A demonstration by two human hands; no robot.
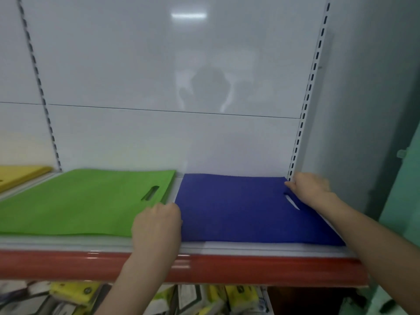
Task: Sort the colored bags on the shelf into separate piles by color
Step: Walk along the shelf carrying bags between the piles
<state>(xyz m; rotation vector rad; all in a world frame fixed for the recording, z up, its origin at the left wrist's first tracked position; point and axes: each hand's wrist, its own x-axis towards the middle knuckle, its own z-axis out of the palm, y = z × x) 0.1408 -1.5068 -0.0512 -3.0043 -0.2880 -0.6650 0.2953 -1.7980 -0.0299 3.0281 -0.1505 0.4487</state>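
The packets [75, 294] under the shelf [68, 264] are yellow and white, their print too blurred to read. On the shelf the blue bag [238, 210] lies flat, just beside the green bag [79, 205], with a yellow bag [20, 176] far left. The left hand [156, 223] has its fingers curled round the blue bag's left edge. The right hand [311, 189] lies on its far right corner by the handle slot, fingers together; whether they pinch is unclear.

one each of green bag [75, 205], blue bag [238, 212], yellow bag [18, 175], left hand [156, 221], right hand [311, 189].
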